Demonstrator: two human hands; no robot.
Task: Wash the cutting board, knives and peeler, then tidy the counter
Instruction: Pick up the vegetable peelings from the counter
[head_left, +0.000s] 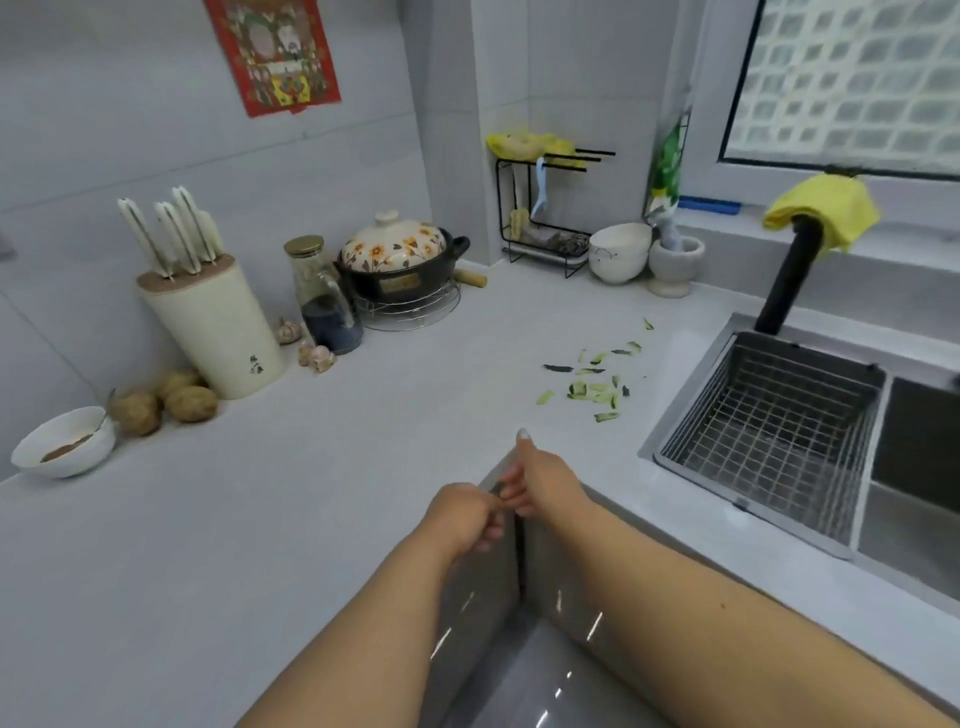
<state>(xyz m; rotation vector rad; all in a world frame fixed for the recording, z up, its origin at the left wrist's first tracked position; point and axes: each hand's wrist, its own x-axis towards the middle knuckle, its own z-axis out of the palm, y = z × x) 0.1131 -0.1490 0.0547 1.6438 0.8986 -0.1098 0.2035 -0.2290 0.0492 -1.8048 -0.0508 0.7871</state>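
Two bare hands meet at the inner corner of the counter, a smooth pale grey slab that bends in an L. The left hand has its fingers curled inward; something small and dark shows between the two hands, too blurred to name, so I cannot tell whether it grips anything. The right hand lies beside it, touching it, thumb stretched up onto the counter edge and the other fingers bent toward the left hand; its grasp cannot be told either. Below them glossy grey cabinet fronts meet at a seam.

At about one o'clock from the hands, thin curled green peelings lie scattered on the bare counter. At three o'clock is the steel sink, with a square wire-mesh basket in its left part. A matte black tap rises behind it, a soft yellow cloth draped over its top.

At nine o'clock sits a round white bowl with brown residue, then three rough brown potatoes. At about eleven o'clock stands a cream cylindrical knife block holding the knives by their pale handles, with garlic bulbs and a gold-capped glass bottle just beside it. Farther, a black clay pot with a flowered lid rests on a wire trivet. At twelve o'clock are a black wire rack, stacked white bowls and a stone mortar.
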